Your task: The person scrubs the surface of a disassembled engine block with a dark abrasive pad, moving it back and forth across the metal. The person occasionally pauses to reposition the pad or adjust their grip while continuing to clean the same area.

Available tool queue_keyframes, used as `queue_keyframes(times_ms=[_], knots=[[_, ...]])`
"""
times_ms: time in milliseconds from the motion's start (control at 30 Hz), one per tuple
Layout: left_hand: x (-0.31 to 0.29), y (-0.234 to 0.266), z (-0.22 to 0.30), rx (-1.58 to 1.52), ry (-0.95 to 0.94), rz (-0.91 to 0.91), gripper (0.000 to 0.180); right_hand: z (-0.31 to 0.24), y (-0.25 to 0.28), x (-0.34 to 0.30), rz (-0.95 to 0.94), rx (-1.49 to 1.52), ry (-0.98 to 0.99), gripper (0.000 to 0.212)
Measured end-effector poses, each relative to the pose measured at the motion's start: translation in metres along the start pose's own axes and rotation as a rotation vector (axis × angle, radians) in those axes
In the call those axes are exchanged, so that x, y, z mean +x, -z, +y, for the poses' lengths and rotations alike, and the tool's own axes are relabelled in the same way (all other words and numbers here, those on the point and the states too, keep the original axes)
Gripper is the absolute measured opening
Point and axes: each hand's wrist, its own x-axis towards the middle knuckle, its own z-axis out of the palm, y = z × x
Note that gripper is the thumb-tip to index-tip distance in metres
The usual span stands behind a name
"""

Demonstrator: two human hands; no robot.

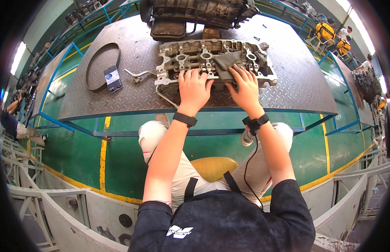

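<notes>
A person's two bare hands were at a metal engine casting (206, 64) lying on a patterned steel worktop (132, 101). The casting's long axis ran left to right across the person's front, just beyond the wrists. A folded grey-green cloth (228, 63) lay on top, right of the casting's middle. It was ahead and slightly left of the right hand (244, 89), the nearer one, whose fingers touched it. The left hand (194, 91) was left of the cloth, its fingers over the casting's near edge. The hands were apart from each other; whether either gripped or only rested could not be told. The cloth had no clear pointing end; its longer run seemed to go from the far side toward the person.
</notes>
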Motion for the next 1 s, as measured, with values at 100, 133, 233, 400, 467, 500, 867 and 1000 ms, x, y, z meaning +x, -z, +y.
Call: queue_keyframes(times_ms=[100, 133, 233, 400, 467, 500, 867, 1000], knots=[[0.001, 0.001, 0.002, -0.024, 0.016, 0.001, 0.029, -0.001, 0.001, 0.001, -0.018, 0.001, -0.012, 0.063], [0.000, 0.001, 0.003, -0.034, 0.022, 0.004, 0.029, -0.002, 0.001, 0.000, -0.025, 0.001, -0.022, 0.064], [0.001, 0.002, 0.006, -0.044, 0.064, -0.038, 0.028, -0.003, 0.001, 0.001, -0.028, -0.003, -0.036, 0.066], [0.004, 0.007, 0.013, -0.055, 0.104, -0.102, 0.030, -0.004, 0.000, 0.001, -0.029, -0.001, -0.062, 0.064], [0.006, 0.009, 0.015, -0.049, 0.116, -0.109, 0.031, -0.004, -0.002, 0.001, -0.006, 0.004, -0.053, 0.063], [0.007, 0.010, 0.016, -0.054, 0.121, -0.112, 0.031, -0.004, -0.002, 0.001, 0.003, 0.002, -0.048, 0.063], [0.010, 0.011, 0.017, 0.016, 0.093, -0.146, 0.032, -0.009, -0.007, -0.001, 0.028, 0.050, -0.113, 0.063], [0.007, 0.007, 0.014, 0.042, 0.075, -0.138, 0.034, -0.009, -0.006, 0.000, 0.019, 0.048, -0.104, 0.063]])
